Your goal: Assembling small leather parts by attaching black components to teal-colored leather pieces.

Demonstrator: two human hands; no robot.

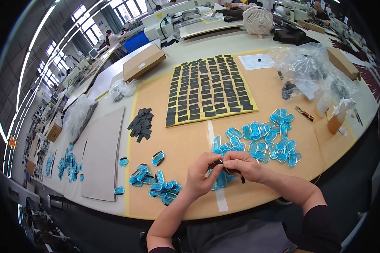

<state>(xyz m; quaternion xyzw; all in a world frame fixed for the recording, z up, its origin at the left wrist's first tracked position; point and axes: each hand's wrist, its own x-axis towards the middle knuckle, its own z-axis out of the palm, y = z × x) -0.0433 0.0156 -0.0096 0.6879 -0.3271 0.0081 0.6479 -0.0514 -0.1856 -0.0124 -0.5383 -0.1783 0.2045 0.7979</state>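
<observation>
Over the near middle of the table, my left hand (203, 173) and my right hand (245, 165) meet, the fingers of both pinched on a small black piece (218, 162). Fingers cover most of that piece, so its full shape is hidden. A dark end shows below my right fingers; whether it belongs to the same piece I cannot tell. Under and beyond my hands lie blue oval pieces with pale rims (261, 152), spread in a loose heap to the right. More blue ovals with dark bits on them (166, 189) are piled left of my left hand.
Rows of black rectangles (207, 95) cover a yellow-edged board farther back. A loose pile of black strips (142, 124) lies left of it. Orange-handled pliers (304, 113), a plastic bag (304, 63) and an amber bottle (335, 123) are at right. Grey sheets (101, 156) lie at left.
</observation>
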